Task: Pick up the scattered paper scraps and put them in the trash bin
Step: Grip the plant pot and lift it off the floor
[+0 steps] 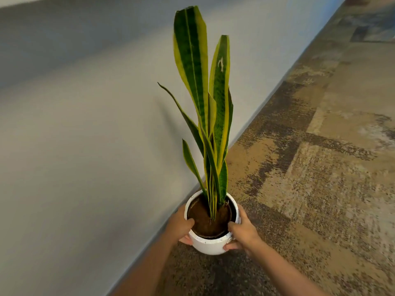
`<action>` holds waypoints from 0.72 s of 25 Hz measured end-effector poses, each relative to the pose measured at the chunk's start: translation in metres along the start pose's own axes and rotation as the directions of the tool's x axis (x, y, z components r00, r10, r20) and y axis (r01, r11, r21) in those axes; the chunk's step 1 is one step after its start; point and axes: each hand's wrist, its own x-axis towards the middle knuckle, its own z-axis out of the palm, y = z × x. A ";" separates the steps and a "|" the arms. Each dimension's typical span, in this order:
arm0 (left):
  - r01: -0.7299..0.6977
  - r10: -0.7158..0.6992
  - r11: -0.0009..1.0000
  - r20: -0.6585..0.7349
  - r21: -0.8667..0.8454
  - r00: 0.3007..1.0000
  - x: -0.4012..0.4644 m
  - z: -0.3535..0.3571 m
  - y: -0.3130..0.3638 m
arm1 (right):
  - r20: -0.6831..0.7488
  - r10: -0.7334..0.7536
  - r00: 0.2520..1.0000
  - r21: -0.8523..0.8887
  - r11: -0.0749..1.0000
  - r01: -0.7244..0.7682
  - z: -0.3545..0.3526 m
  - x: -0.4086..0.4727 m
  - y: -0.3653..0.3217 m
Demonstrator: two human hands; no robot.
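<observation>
A white plant pot (210, 244) with brown soil and a tall snake plant (205, 99) sits low in the middle of the head view. My left hand (179, 226) grips the pot's left rim, thumb over the soil edge. My right hand (241, 231) grips its right rim the same way. The pot is upright, held between both hands beside the wall. No paper scraps and no trash bin show in this view.
A pale wall (85, 124) fills the left half and meets the floor along a diagonal line. Patterned brown and tan carpet (320, 167) covers the right side and runs far back.
</observation>
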 end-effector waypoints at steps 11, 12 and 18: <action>0.052 -0.056 0.993 -0.034 -0.107 0.998 0.017 -0.001 -0.024 | 0.089 -0.065 0.994 -0.044 0.997 0.069 0.012 0.016 -0.004; 0.052 -0.056 0.993 -0.035 -0.102 0.998 0.017 -0.001 -0.024 | 0.098 -0.063 0.993 -0.037 0.997 0.067 0.012 0.016 -0.003; 0.076 -0.070 0.993 -0.065 0.092 0.995 0.003 -0.011 -0.008 | 0.194 -0.043 0.980 -0.097 0.993 0.062 -0.005 -0.001 -0.012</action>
